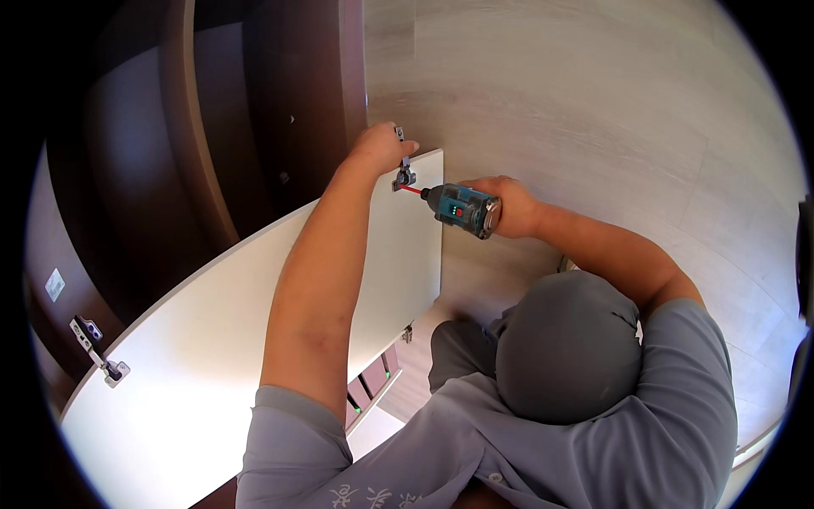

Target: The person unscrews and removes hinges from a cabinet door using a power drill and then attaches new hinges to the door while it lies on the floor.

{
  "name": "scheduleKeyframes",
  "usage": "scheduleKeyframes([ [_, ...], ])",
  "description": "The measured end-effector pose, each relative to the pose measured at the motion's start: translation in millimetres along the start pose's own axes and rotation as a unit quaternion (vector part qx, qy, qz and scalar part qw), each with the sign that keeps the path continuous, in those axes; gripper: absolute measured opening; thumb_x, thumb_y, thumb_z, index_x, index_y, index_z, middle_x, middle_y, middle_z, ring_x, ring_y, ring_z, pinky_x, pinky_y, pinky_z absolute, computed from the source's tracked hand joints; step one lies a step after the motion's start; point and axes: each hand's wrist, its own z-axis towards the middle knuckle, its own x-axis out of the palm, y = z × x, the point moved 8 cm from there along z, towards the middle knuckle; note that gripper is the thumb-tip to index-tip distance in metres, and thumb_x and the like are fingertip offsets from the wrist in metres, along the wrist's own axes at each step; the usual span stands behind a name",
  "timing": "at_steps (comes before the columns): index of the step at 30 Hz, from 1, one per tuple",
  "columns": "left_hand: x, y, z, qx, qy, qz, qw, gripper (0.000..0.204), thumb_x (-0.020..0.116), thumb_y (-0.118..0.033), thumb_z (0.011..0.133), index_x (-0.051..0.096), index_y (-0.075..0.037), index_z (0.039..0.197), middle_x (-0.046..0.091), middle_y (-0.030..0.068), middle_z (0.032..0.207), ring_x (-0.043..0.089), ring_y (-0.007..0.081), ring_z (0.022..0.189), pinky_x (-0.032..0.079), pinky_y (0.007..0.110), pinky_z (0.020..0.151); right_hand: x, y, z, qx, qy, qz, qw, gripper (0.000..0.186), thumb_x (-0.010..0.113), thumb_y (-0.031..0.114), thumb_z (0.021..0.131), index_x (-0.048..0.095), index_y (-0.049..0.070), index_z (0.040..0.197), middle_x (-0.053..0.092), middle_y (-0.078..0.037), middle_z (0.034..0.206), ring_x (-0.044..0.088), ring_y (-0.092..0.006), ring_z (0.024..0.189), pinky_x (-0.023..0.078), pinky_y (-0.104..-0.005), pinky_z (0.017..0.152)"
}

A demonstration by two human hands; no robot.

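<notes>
A long white cabinet door panel (pixel 280 314) stands on edge in front of me. At its far corner a metal hinge (pixel 405 174) is seated on the white face. My left hand (pixel 381 151) reaches over the top edge with thumb and fingers closed around the hinge's arm. In my right hand (pixel 507 204) is a blue and black cordless drill (pixel 462 209), held with its body pointing left. Its long red bit (pixel 410 189) meets the base of that hinge; whether it sits in a screw is too small to tell. My fingers around the drill's grip are partly hidden behind its body.
A second hinge (pixel 102 356) sticks out at the panel's left end. Beyond the panel rises a dark brown cabinet (pixel 220 110) with upright dividers. Pale wood-look boards (pixel 577 102) lie at the right. My grey-clothed knee (pixel 568 348) is bent close below the drill.
</notes>
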Motion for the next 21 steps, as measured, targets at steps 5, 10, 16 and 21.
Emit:
scheduleKeyframes([
  [5,1,1,2,0.007,-0.036,0.010,0.999,0.052,0.080,-0.039,0.088,0.068,0.005,0.113,0.073,0.0237,0.105,0.071,0.0372,0.095,0.055,0.045,0.088,-7,10,6,-0.044,-0.007,-0.065,0.997,0.057,0.077,0.020,0.079,0.066,0.018,0.135,0.075,-0.015,0.114,0.070,-0.0380,0.104,0.056,-0.0453,0.092],
  [10,5,10,3,-0.033,0.020,-0.108,0.993,0.053,0.077,-0.042,0.092,0.068,0.006,0.112,0.071,0.0164,0.098,0.069,0.0309,0.088,0.055,0.044,0.084,-9,14,6,-0.041,0.005,-0.086,0.995,0.058,0.077,0.018,0.078,0.066,0.017,0.136,0.074,-0.016,0.113,0.070,-0.0379,0.104,0.056,-0.0443,0.092],
  [16,9,43,14,-0.109,0.049,-0.304,0.945,0.060,0.061,-0.053,0.102,0.066,0.006,0.115,0.063,0.0098,0.099,0.063,0.0221,0.085,0.054,0.043,0.081,-8,3,-11,-0.075,-0.024,-0.053,0.995,0.060,0.076,0.011,0.077,0.066,0.014,0.136,0.073,-0.016,0.118,0.070,-0.0374,0.107,0.056,-0.0427,0.095],
  [21,22,56,21,-0.132,0.032,-0.375,0.917,0.055,0.056,-0.050,0.103,0.064,0.002,0.119,0.064,0.0117,0.104,0.064,0.0244,0.088,0.053,0.041,0.084,-4,-7,-50,-0.006,-0.012,-0.006,1.000,0.061,0.078,0.010,0.079,0.065,0.013,0.138,0.073,-0.015,0.121,0.071,-0.0353,0.108,0.056,-0.0397,0.095],
])
